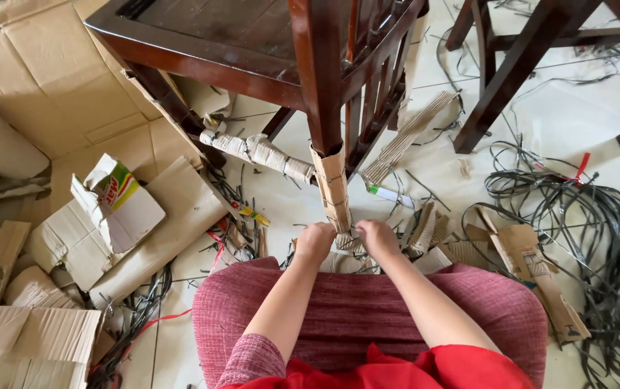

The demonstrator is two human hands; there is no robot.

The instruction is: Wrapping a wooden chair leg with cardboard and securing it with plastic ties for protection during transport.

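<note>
A strip of ribbed corrugated cardboard wrap point(333, 193) sheathes the lower end of a dark, glossy wooden chair leg point(319, 79), running from just under the seat rail down to the floor in front of the person's knees. The wrap is pale tan, its flutes showing as fine crosswise ridges, and it narrows slightly toward the bottom.

Both hands meet at its base. The left hand point(315, 241) is curled into a loose fist just to the left of the wrap's lower end, and the right hand point(377, 238) is curled on the other side, fingers tucked down at the wrap's bottom edge. Whether they pinch the cardboard or a tie cannot be told. Both forearms come straight up from a red garment over a pink woven skirt.

A second wrapped rail point(259, 151) lies tilted to the left behind the leg. Flattened brown boxes point(50, 79) crowd the left side, leaving little bare floor there. To the right, the white tiled floor point(562, 122) is more open, though a tangle of black straps point(584, 209) spreads across it, near the legs of another chair point(512, 72). Scraps of corrugated card point(425, 230) lie just beside the right hand.
</note>
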